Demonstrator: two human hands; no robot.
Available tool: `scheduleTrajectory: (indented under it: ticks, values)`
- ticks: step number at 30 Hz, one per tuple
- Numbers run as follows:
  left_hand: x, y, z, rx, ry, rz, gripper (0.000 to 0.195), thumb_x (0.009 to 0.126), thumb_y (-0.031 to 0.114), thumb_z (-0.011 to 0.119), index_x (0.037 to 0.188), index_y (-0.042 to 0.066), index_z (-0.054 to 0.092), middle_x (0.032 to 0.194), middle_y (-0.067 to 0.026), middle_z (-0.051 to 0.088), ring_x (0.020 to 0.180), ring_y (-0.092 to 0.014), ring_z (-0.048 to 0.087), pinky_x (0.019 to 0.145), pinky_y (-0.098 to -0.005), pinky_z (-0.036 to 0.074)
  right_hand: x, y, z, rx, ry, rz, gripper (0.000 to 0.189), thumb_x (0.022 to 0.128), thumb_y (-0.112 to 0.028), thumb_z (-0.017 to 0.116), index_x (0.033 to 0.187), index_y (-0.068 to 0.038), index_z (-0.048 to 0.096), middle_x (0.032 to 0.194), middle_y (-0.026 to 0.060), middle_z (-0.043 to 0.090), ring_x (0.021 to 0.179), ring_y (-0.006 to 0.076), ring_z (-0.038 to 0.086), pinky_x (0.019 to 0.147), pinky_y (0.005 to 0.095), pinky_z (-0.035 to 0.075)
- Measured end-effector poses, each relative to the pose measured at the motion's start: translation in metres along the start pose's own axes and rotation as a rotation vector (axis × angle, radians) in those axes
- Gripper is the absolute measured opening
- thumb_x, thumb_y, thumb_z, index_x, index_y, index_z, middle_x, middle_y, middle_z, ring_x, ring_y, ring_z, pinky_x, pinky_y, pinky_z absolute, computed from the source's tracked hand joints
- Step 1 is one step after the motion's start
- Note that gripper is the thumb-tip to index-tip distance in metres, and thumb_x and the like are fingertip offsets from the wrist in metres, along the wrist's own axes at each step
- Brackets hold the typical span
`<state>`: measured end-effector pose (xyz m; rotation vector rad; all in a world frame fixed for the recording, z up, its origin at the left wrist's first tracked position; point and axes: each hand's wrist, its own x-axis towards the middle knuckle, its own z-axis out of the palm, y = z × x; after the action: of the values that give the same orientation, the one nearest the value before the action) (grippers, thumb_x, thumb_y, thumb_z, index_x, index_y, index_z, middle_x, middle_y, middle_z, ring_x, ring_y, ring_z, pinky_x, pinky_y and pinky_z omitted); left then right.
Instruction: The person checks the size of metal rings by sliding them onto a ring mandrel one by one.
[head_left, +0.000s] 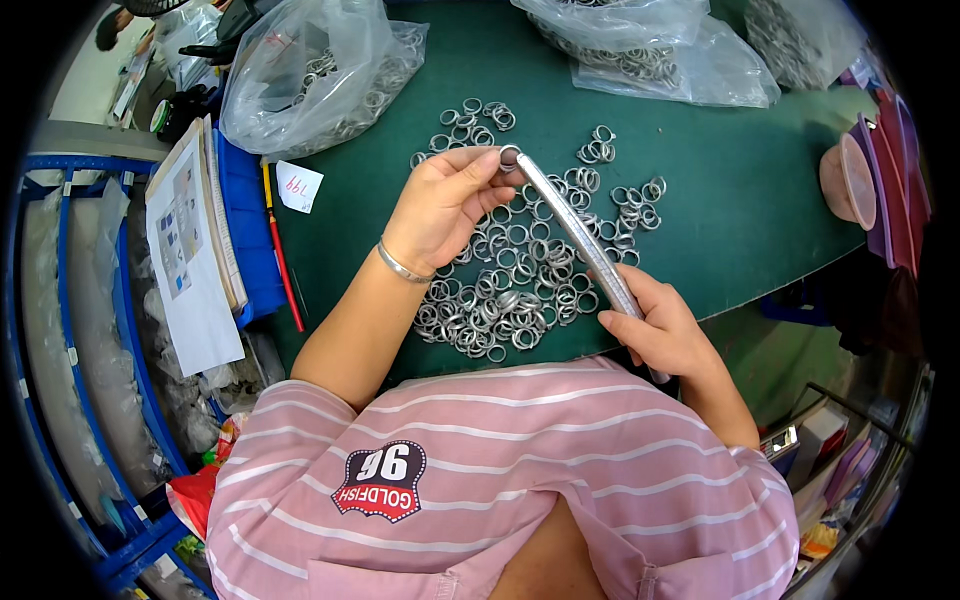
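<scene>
Between the thumb and fingers of my left hand (454, 196) is a metal ring (509, 155), held upright above the table. My right hand (660, 322) grips the lower part of a tapered metal ring-sizing mandrel (577, 232) with graduation marks. The mandrel slants up to the left, its narrow tip right beside the ring; whether they touch I cannot tell. Beneath both hands, a loose heap of silver-coloured rings (517, 307) spreads over the green tabletop (720, 187), with smaller clusters behind and to the right.
Clear plastic bags of rings (322, 82) stand at the back left and back right (637, 60). A paper slip with writing (298, 187), a red pencil (283, 262) and a blue bin with papers (251, 217) lie left. A pink cup (847, 182) is at the right edge.
</scene>
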<state>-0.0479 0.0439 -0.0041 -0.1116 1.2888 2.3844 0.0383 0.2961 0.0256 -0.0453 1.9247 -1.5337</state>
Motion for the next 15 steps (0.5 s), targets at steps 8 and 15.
scheduleTrajectory:
  ticks: [8,15]
  values:
    - [-0.009,-0.009,0.01,0.063,-0.093,0.082,0.042,0.073,-0.004,0.069,0.112,-0.001,0.052,0.095,-0.01,0.063,0.088,-0.017,0.062,0.077,-0.0277,0.052,0.001,-0.012,0.002,-0.005,-0.097,-0.02,0.045,0.081,-0.012,0.058,0.123,0.0,0.048,0.07,0.0024,0.052,0.06,0.0087,0.049,0.055,0.026,0.041]
    - [-0.022,-0.024,0.02,0.123,-0.151,-0.029,0.048,0.068,-0.004,0.074,0.112,-0.002,0.054,0.095,-0.0098,0.062,0.088,-0.017,0.061,0.077,-0.0254,0.051,0.004,-0.009,0.005,0.03,-0.137,-0.037,0.046,0.081,-0.012,0.057,0.125,-0.001,0.047,0.065,-0.0002,0.051,0.052,0.0065,0.049,0.047,0.024,0.04]
